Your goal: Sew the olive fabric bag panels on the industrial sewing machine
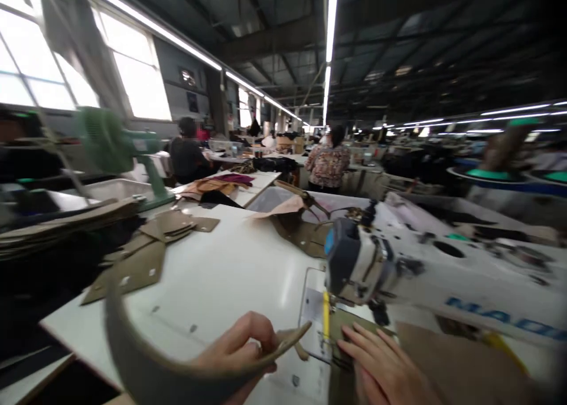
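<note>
Head view showed the left hand (241, 346) pinched shut on a long curved olive-brown leather strip (146, 358) — its length arced leftward and upward. The right hand (381, 366) lay flat, fingers spread, on tan fabric (460, 369) beneath the white sewing machine (398, 269).

Only one piece of lettering can be read: blue capital letters on the white arm of the sewing machine (443, 275), low on its side near the right edge of the view. They read "MAO", possibly "MAQ", and then run out of the picture, so the full brand name cannot be told. The letters are blurred by motion. Nothing else on the counter (221, 269), the cut pieces or the far walls carries any legible text, label or number
</note>
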Demonstrator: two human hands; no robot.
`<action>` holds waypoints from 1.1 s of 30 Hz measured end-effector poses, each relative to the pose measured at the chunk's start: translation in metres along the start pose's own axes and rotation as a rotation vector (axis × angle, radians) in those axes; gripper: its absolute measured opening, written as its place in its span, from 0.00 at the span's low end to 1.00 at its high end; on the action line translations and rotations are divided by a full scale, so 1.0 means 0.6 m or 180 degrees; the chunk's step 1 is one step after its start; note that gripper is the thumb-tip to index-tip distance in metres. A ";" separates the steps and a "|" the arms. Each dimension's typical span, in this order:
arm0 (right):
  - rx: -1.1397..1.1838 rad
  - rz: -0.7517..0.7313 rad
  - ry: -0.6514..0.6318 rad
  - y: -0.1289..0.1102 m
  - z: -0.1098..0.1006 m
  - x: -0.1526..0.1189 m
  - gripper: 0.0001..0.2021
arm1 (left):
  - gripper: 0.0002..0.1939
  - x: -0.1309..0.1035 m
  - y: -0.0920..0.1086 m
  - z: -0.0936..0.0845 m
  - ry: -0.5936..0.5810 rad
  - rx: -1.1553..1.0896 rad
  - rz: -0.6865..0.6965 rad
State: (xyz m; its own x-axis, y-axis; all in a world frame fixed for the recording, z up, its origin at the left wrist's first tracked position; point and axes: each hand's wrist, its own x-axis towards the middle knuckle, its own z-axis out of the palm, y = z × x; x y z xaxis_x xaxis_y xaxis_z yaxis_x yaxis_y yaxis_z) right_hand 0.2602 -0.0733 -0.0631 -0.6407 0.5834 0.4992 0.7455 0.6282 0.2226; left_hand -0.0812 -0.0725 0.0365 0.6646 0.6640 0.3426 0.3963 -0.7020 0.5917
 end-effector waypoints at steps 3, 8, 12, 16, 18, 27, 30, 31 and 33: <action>0.0681 0.0243 -0.0847 -0.016 -0.062 0.045 0.24 | 0.19 0.064 -0.030 0.012 -0.0501 0.0554 0.1484; 0.1465 0.0927 -0.1368 -0.032 -0.073 0.063 0.24 | 0.22 0.152 -0.052 0.025 -0.1656 0.1682 0.1808; 0.0925 0.0715 -0.0664 -0.035 -0.046 0.047 0.20 | 0.29 0.183 -0.051 0.032 -0.2225 0.1297 0.1218; 0.0441 0.0543 -0.0038 -0.030 -0.043 0.045 0.17 | 0.29 0.183 -0.049 0.038 -0.2205 0.0795 0.0708; 0.0313 0.0526 0.0143 -0.029 -0.048 0.050 0.17 | 0.28 0.177 -0.045 0.042 -0.2204 0.0779 0.0556; 0.0247 0.0619 0.0751 -0.047 -0.020 0.032 0.15 | 0.27 0.166 -0.032 0.046 -0.2173 0.0710 0.0397; -0.0038 -0.0048 0.0270 -0.028 -0.021 0.019 0.11 | 0.29 0.172 -0.040 0.049 -0.2092 0.0688 0.0382; -0.0146 -0.0250 0.0156 -0.021 -0.022 0.015 0.11 | 0.30 0.173 -0.042 0.051 -0.2070 0.0675 0.0389; -0.0290 -0.0422 0.0088 -0.009 -0.021 0.008 0.11 | 0.30 0.173 -0.045 0.054 -0.2073 0.0665 0.0361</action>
State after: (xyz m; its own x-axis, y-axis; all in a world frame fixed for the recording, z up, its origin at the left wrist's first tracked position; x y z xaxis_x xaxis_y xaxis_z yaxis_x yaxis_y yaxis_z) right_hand 0.2552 -0.0802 -0.0515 -0.7302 0.4832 0.4830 0.6691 0.6487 0.3626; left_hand -0.0025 0.0069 0.0327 0.9281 0.3397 -0.1525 0.3722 -0.8362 0.4027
